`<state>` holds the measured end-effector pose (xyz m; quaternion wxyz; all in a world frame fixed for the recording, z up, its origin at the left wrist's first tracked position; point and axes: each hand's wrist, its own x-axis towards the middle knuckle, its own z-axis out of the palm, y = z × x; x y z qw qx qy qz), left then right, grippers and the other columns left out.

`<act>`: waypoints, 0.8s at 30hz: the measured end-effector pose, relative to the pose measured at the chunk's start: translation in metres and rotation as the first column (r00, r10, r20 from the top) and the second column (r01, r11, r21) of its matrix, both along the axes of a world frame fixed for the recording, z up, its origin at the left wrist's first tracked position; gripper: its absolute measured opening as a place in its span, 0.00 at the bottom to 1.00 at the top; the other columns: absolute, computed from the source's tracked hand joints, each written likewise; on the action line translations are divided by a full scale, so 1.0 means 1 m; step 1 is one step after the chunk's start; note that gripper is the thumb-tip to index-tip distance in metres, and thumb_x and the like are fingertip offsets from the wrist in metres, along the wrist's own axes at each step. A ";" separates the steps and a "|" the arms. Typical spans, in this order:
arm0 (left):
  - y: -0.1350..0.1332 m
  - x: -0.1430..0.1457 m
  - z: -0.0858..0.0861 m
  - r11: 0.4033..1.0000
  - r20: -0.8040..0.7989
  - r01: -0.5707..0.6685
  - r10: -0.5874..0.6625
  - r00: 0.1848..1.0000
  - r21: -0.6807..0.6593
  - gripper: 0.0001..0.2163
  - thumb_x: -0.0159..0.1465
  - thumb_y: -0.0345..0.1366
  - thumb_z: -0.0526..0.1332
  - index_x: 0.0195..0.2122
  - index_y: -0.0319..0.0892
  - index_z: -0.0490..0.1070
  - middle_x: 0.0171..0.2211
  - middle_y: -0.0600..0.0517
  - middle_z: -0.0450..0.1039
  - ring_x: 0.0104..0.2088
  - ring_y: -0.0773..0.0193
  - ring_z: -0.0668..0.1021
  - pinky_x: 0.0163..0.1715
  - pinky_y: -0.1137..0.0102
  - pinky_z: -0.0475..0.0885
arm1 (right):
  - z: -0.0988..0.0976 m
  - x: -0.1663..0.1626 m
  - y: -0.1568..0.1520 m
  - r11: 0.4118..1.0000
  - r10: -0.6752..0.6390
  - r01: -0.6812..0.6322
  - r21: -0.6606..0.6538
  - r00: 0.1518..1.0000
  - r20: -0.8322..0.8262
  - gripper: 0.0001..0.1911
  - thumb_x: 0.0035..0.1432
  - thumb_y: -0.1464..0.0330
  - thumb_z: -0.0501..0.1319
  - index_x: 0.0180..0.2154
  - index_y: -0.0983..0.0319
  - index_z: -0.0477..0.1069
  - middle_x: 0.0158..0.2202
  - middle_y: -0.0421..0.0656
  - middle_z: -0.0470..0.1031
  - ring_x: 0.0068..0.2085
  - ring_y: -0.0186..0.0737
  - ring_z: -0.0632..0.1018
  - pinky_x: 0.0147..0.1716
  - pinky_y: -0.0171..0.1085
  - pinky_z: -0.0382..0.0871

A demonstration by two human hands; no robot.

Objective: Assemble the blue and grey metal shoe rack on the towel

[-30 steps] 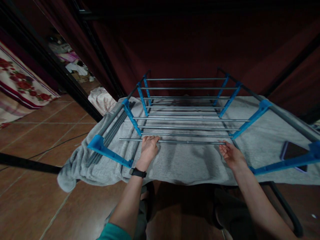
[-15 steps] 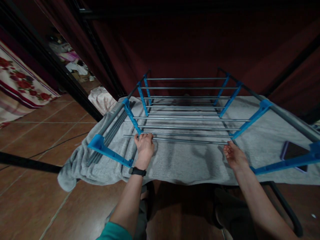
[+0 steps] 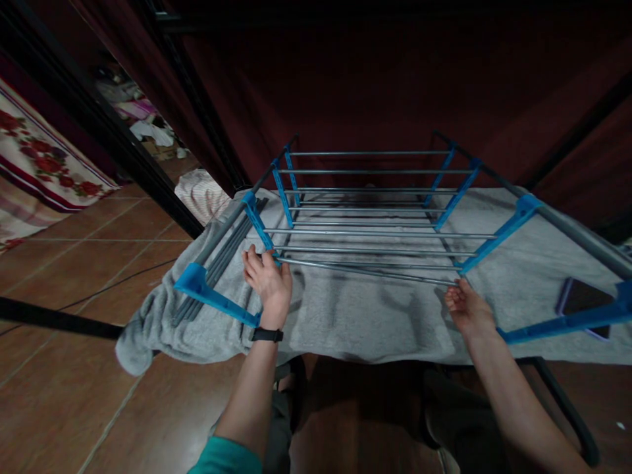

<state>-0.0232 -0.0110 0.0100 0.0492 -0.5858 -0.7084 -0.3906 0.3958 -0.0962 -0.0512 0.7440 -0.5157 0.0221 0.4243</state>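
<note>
Looks like a loose metal rod [image 3: 395, 275] being fitted to a clothes-drying rack [image 3: 385, 234].
It slants along the rack's near side; the right hand [image 3: 467, 309] pinches one end in its fingertips. The left hand [image 3: 269, 283] stands open, fingers spread, by the rack's left blue bracket [image 3: 257, 219]; whether it touches the rod I can't quite tell. Next seems to call for lining that end up carefully.

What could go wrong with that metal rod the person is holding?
The metal rod slants; the right hand pinches one end, but the left hand looks loosely spread, so it might slip. The left hand could get pinched against the blue bracket beside it. If the rack shifts, the phone nearby might get bumped.
</note>
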 end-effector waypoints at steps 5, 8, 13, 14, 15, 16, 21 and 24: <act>0.007 -0.010 -0.001 0.995 0.213 0.047 -0.065 0.975 0.089 0.20 0.58 0.29 0.63 0.52 0.42 0.66 0.70 0.35 0.45 0.71 0.41 0.50 0.67 0.47 0.50 | 0.002 0.001 -0.001 1.000 0.000 0.000 -0.005 1.000 -0.003 0.09 0.64 0.75 0.58 0.30 0.63 0.70 0.21 0.36 0.70 0.20 0.26 0.72 0.23 0.24 0.72; 0.013 -0.014 -0.004 0.984 0.320 0.106 -0.146 0.936 0.140 0.19 0.56 0.26 0.63 0.49 0.41 0.66 0.70 0.36 0.44 0.71 0.45 0.52 0.67 0.54 0.53 | 0.004 0.001 -0.002 1.000 -0.005 0.005 -0.006 1.000 -0.012 0.09 0.65 0.75 0.58 0.30 0.63 0.70 0.20 0.35 0.69 0.20 0.25 0.72 0.23 0.23 0.72; 0.021 -0.016 -0.010 0.956 0.394 0.114 -0.219 0.893 0.272 0.19 0.55 0.22 0.61 0.47 0.41 0.68 0.68 0.39 0.48 0.70 0.50 0.54 0.68 0.58 0.52 | 0.006 0.002 -0.002 1.000 -0.007 0.006 -0.021 1.000 -0.015 0.10 0.66 0.75 0.56 0.31 0.64 0.70 0.19 0.35 0.68 0.19 0.25 0.71 0.22 0.23 0.72; 0.023 -0.017 -0.012 0.952 0.439 0.098 -0.224 0.870 0.291 0.19 0.54 0.21 0.61 0.47 0.41 0.69 0.67 0.40 0.49 0.69 0.51 0.57 0.67 0.58 0.54 | 0.005 0.002 -0.002 1.000 -0.006 0.006 -0.021 1.000 -0.009 0.10 0.66 0.75 0.56 0.31 0.64 0.70 0.19 0.35 0.68 0.20 0.25 0.71 0.22 0.23 0.72; 0.026 -0.019 -0.014 0.950 0.498 0.074 -0.225 0.838 0.304 0.19 0.53 0.21 0.61 0.46 0.42 0.70 0.66 0.41 0.51 0.68 0.51 0.59 0.66 0.59 0.57 | 0.005 0.003 -0.002 1.000 -0.006 0.006 -0.021 1.000 -0.003 0.09 0.66 0.75 0.56 0.31 0.64 0.70 0.20 0.35 0.69 0.20 0.26 0.72 0.22 0.23 0.72; 0.029 -0.020 -0.017 0.948 0.561 0.047 -0.225 0.796 0.313 0.19 0.53 0.21 0.61 0.46 0.42 0.70 0.65 0.42 0.53 0.66 0.52 0.62 0.64 0.59 0.60 | 0.004 0.003 -0.001 1.000 -0.007 0.007 -0.023 1.000 0.002 0.09 0.66 0.75 0.56 0.32 0.64 0.70 0.20 0.35 0.69 0.20 0.26 0.72 0.22 0.24 0.72; 0.040 -0.025 -0.026 0.937 0.730 -0.022 -0.257 0.633 0.349 0.18 0.56 0.26 0.63 0.48 0.43 0.71 0.56 0.46 0.66 0.55 0.59 0.73 0.57 0.62 0.68 | 0.002 0.006 -0.001 0.999 -0.005 0.005 -0.045 1.000 -0.009 0.11 0.67 0.75 0.55 0.31 0.63 0.69 0.20 0.35 0.68 0.20 0.26 0.72 0.22 0.24 0.72; 0.039 -0.025 -0.025 0.944 0.775 -0.052 -0.236 0.586 0.327 0.17 0.58 0.30 0.64 0.49 0.42 0.70 0.51 0.47 0.70 0.48 0.61 0.77 0.53 0.63 0.72 | 0.004 0.005 -0.002 0.999 -0.001 -0.001 -0.053 0.999 -0.032 0.12 0.67 0.75 0.54 0.31 0.63 0.69 0.19 0.35 0.68 0.20 0.26 0.72 0.21 0.24 0.71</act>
